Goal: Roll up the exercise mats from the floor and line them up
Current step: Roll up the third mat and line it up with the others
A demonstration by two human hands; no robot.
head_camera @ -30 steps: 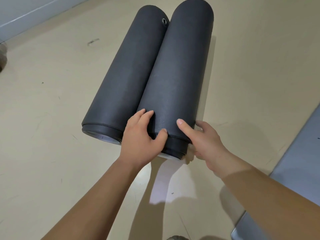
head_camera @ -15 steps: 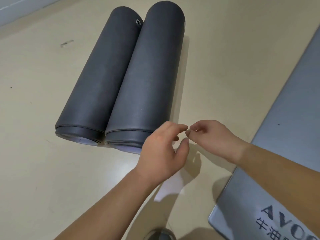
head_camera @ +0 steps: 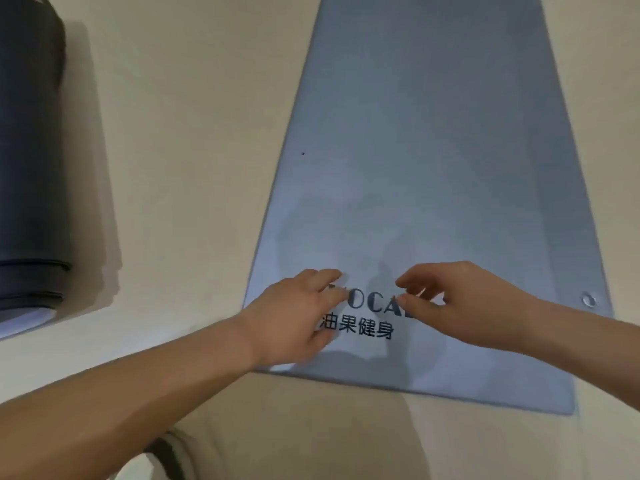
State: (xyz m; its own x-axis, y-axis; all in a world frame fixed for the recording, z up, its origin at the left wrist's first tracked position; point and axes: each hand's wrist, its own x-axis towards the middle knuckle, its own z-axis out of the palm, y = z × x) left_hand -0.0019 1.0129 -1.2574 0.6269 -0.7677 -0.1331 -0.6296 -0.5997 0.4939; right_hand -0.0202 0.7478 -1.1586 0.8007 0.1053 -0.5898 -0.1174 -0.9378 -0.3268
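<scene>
Blue mat (head_camera: 433,150) flat on floor (head_camera: 190,168), short end toward me. My left hand (head_camera: 294,317) and right hand (head_camera: 460,303) sit over that end, placed to start the roll. Fingers loose, empty, maybe touching; blurred. Rolled mat (head_camera: 27,168) parked left.

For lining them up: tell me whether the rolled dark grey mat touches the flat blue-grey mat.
Apart. The head view shows beige floor between rolled dark grey mat and flat blue-grey mat.

Dark lettering "OCA", its ends hidden, above "油果健身" on the flat blue mat (head_camera: 433,150)
</scene>
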